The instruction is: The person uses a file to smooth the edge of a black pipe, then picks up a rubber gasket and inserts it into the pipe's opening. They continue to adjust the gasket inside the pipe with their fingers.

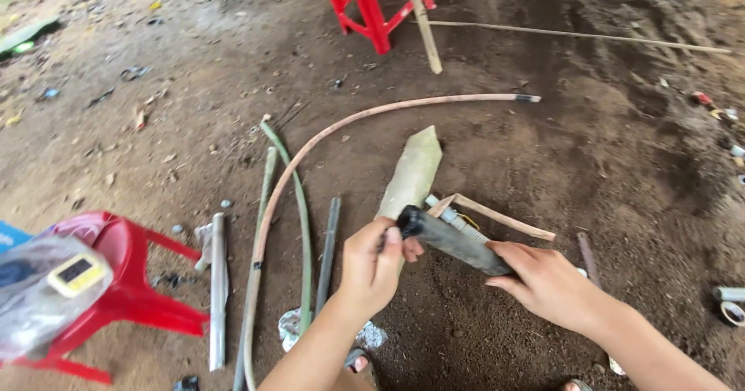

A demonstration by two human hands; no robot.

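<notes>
Both my hands hold a short dark rubber hose piece point(454, 241) above the dirt ground. My left hand point(371, 264) grips its near left end, fingers closed around the rim. My right hand point(547, 281) clasps the right end. A pale ribbed fitting point(454, 216) shows just behind the hose. Under it lie a pointed greenish-white flat piece point(411, 174) and a bent tan strip point(497, 216).
A long curved tan hose point(326, 133), green hoses point(299, 205), a dark rod point(329, 243) and a metal pipe point(218, 290) lie on the dirt at left. A red plastic stool point(132, 282) with a clear bag stands at lower left, another red stool point(372, 3) at the top. Pipe bits point(729, 294) at right.
</notes>
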